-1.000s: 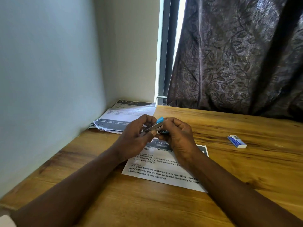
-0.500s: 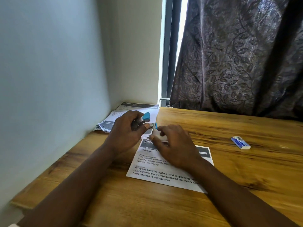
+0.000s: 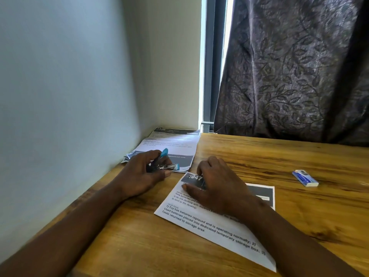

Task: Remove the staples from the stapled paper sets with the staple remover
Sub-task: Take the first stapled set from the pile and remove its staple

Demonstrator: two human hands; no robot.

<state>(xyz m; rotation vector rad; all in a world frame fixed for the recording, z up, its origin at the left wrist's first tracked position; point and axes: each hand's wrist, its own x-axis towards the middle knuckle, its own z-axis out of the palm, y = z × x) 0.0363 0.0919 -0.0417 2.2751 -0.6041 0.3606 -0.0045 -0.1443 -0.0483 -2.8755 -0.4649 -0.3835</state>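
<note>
Between left fingers (image 3: 148, 154), staple remover (image 3: 165, 166) clamped; right fingers (image 3: 205, 164) spread, pressing paper set (image 3: 179, 209).

Warm brown wood grain across the surface (image 3: 259, 156). On it, white paper set (image 3: 199, 222) with black print, dark grey header; silver, blue-tipped staple remover (image 3: 163, 164); blue-and-white box (image 3: 305, 177). Behind it, dark leaf-patterned curtain (image 3: 289, 76).
</note>
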